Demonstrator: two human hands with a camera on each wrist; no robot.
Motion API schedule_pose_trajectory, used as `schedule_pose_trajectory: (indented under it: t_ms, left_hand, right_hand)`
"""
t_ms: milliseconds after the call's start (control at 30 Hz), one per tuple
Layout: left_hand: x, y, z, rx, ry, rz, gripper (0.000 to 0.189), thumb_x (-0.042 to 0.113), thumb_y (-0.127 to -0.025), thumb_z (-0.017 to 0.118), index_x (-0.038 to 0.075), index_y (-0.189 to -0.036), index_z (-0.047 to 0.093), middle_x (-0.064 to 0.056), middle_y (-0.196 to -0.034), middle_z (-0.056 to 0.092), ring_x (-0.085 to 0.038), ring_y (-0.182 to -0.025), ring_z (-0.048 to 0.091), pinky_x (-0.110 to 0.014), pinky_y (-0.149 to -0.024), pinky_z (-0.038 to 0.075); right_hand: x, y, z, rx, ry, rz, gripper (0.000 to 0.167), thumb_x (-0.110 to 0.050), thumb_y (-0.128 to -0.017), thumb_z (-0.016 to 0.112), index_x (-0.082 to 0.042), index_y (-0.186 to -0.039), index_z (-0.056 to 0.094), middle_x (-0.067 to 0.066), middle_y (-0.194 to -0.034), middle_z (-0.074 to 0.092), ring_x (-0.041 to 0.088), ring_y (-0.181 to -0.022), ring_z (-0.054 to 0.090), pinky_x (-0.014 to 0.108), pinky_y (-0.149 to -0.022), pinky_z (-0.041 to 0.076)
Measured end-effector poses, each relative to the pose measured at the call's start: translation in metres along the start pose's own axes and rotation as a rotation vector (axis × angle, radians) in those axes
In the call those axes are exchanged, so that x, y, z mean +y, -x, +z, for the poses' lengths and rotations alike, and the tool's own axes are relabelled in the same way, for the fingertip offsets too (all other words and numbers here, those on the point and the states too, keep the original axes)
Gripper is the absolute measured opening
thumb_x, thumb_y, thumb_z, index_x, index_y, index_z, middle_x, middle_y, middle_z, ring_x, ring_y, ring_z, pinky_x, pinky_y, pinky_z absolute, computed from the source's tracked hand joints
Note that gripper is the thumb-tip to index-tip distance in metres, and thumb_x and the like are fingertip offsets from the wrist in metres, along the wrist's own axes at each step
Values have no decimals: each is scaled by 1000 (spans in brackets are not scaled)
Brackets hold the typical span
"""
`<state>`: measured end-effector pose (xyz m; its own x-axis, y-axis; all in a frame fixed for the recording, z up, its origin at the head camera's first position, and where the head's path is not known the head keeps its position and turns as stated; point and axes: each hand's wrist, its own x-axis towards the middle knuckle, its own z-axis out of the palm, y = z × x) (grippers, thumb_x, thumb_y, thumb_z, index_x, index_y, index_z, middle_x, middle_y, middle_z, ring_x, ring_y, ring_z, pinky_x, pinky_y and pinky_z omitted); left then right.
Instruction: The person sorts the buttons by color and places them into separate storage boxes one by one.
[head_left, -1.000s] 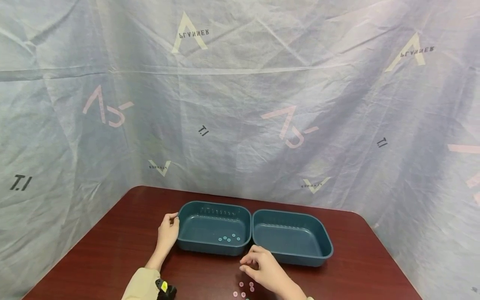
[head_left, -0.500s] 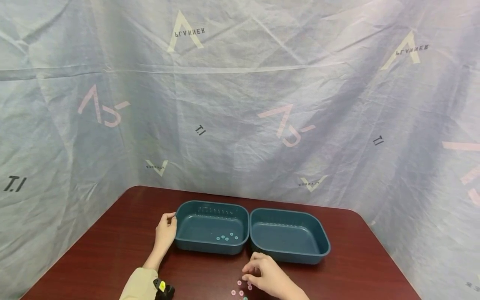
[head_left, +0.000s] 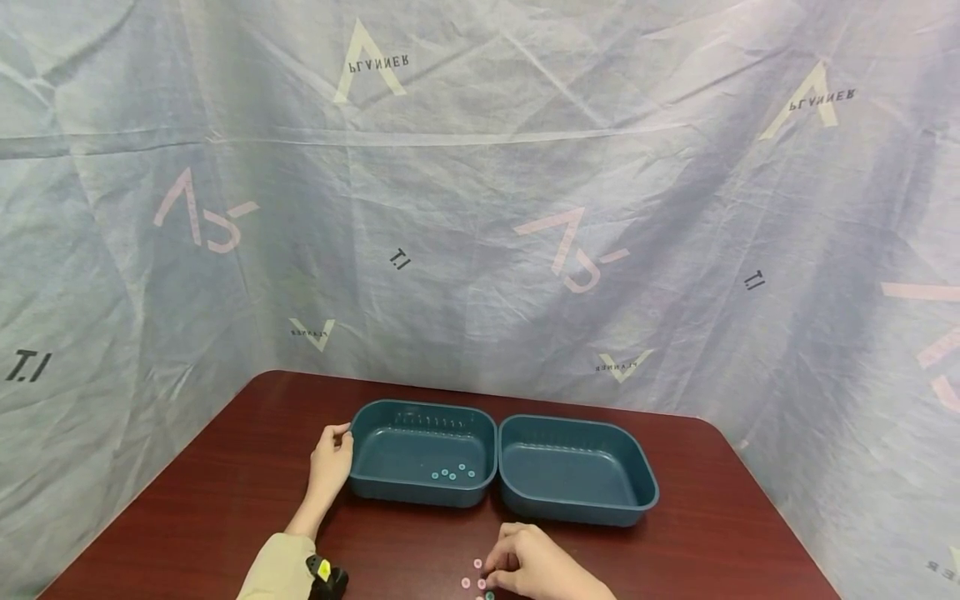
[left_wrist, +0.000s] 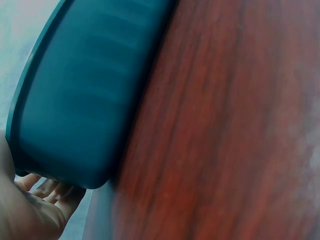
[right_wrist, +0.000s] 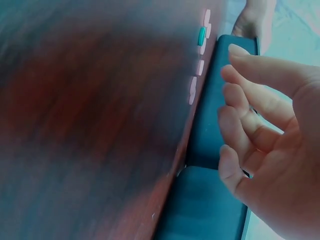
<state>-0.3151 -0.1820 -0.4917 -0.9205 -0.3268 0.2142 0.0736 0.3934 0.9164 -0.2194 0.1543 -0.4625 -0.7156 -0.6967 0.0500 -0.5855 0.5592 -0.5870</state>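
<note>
Pink buttons [head_left: 482,584], in head view, on the counter [head_left: 405,537], beside the right grip [head_left: 532,560]; five blue buttons [head_left: 452,477] inside the left tray [head_left: 412,492], just beside the right tray [head_left: 577,514]. In left wrist view, left grip [left_wrist: 30,210] curled round the left tray's end. In right wrist view, right grip unclosed, loosely bent.

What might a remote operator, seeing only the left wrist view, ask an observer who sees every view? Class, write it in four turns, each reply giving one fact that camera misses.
Operator: I see only the outer side of the left tray. Does anything lie inside?
Observer: Yes, the head view shows five small light blue pieces in it.
Operator: Where is the right hand?
Observer: In the head view, it is close beside the pink pieces on the table.
</note>
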Motion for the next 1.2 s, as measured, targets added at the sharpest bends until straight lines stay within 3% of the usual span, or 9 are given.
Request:
schedule_pose_trajectory:
  t_ms: [400,700,1200]
  left_hand:
    - [0,0,0,8,-2,0,34,12,-99,39,-3,-127,48,-29,-120,55,-40,-108,55,-51,-88,44]
    - [1,1,-1,7,5,-7,33,13,-99,40,-3,-127,49,-29,-119,56,-40,-107,55,-50,-87,44]
    - [1,1,0,17,5,0,32,12,-98,42,-3,-125,51,-28,-115,58,-38,-104,57,-44,-83,46]
  right_hand:
    - [-1,-1,2,-71,3,36,9,-11,-77,73,-18,-83,77,-16,-74,56,-6,-66,49,14,-60,43]
    - [-5,-3,3,-58,152,-40,7,-12,-75,75,-19,-75,75,-15,-69,55,-8,-64,44,11,-60,38]
    - [-10,-4,2,-75,128,-42,12,-5,-74,74,-16,-77,76,-14,-67,55,-9,-66,46,11,-60,42]
